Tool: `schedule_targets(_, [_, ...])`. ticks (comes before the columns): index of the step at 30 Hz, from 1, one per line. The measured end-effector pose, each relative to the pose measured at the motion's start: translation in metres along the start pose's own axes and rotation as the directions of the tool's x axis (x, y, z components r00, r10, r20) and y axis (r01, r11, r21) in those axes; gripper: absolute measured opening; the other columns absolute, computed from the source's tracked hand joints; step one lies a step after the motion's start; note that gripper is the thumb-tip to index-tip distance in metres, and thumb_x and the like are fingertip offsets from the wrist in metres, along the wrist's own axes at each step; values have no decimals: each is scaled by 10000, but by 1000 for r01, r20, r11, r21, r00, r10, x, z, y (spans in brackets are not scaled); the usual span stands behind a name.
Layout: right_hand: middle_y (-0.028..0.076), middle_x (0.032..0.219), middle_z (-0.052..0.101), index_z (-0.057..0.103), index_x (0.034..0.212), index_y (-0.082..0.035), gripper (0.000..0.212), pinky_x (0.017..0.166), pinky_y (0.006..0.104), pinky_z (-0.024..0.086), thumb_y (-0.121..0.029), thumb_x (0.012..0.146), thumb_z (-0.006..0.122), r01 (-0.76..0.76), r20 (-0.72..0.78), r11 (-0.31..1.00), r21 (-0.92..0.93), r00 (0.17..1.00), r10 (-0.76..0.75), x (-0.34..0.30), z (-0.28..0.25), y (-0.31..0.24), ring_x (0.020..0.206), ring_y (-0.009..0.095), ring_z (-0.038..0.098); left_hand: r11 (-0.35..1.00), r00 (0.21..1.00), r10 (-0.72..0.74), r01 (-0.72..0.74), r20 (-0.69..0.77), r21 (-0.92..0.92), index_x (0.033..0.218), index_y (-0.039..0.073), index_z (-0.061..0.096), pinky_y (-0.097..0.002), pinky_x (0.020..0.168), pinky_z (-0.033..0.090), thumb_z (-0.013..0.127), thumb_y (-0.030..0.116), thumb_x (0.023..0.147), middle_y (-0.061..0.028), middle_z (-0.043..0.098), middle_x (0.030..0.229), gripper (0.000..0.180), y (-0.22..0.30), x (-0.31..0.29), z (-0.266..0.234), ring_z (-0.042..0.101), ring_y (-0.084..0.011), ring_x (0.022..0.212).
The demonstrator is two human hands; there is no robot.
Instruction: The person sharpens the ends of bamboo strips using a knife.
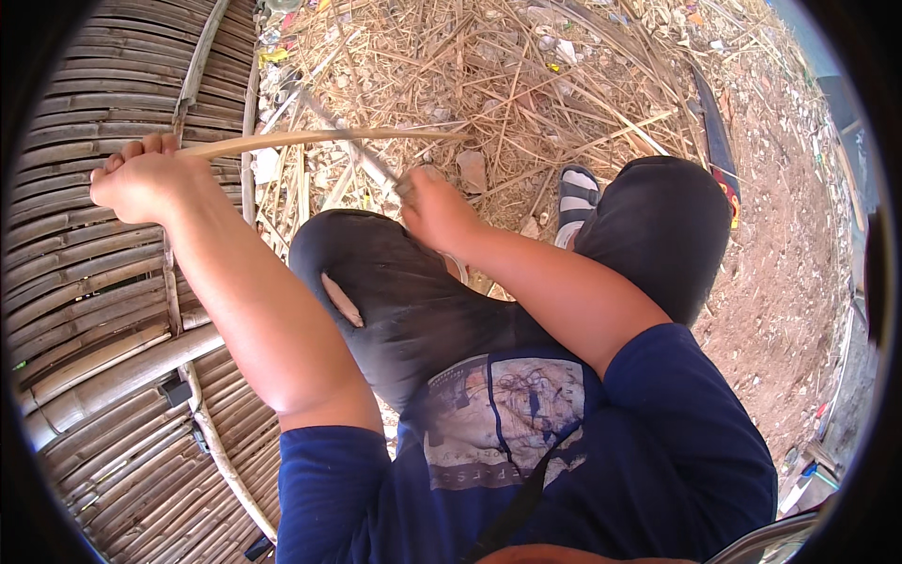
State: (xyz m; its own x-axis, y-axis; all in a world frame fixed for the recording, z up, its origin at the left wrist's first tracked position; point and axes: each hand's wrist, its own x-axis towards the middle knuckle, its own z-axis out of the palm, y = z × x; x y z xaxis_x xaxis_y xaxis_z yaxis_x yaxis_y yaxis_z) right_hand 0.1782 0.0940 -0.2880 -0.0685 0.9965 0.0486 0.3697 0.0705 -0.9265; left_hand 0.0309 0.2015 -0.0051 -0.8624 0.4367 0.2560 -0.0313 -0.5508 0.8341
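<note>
Beside the slatted bamboo surface (89,226) on the left, and over ground (498,56) strewn with straw-like slivers, work was being done just ahead of two bent knees in black trousers (658,216). A long pale strip (272,141) was held out across the upper left of the view, its thick end over the bamboo and its thin tip above the litter. It was crossed near its middle by a knife (376,167), whose blade was blurred; whether the edge was bitten in could not be told. The strip's thick end was gripped by the curled fingers of the left hand (146,183), and the knife's handle was enclosed by those of the right hand (434,207). The step in hand was judged to be the paring of the strip; a firm left hold and a controlled stroke seemed called for next.

For moving, room was limited at the left by the bamboo surface and nearer the body by the left knee, close to the right hand. More room was offered ahead, over the litter. A long dark blade (711,117) was seen lying near the right knee, with a sandalled foot (576,202) between it and the knife.
</note>
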Motion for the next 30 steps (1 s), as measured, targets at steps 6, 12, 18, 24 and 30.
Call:
schedule_targets(6, [265,923,694,610,1115,-9,339,799,510,538,-178,835,698,-175,-72,985,-6,982,174,19,4,60,875,433,695,998,995,0,6,98,-62,738,154,310,-314,486,191,348,247,950,13,305,614,234,1,8,-11,213,-140,506])
schedule_targets(12, [244,875,682,598,1095,-9,328,739,483,521,-183,832,688,35,183,996,79,982,-49,23,-33,-38,839,401,696,963,866,-34,162,498,-217,690,167,331,-304,476,162,426,258,898,10,266,576,246,-4,25,-23,177,-135,493])
schedule_targets(18, [226,995,697,597,1075,4,333,794,467,536,-203,830,688,-168,231,981,-96,955,186,39,-47,-11,912,384,691,900,643,-74,373,762,-227,639,172,369,-302,486,154,509,295,852,19,268,550,283,0,38,-37,172,-136,489])
schedule_targets(24, [251,1005,703,624,1150,-5,385,769,487,533,-205,827,688,-66,265,998,-12,962,67,25,-55,-42,911,409,697,823,444,-72,532,893,-198,627,171,386,-309,502,206,518,265,839,26,284,547,267,0,49,-49,210,-136,499])
schedule_targets(30, [232,973,701,604,1159,12,403,753,480,533,-205,830,684,5,230,1000,31,973,-12,21,-45,-34,842,393,698,834,414,-62,522,908,-181,642,172,406,-300,509,188,578,323,865,36,283,552,319,1,43,-46,210,-124,513])
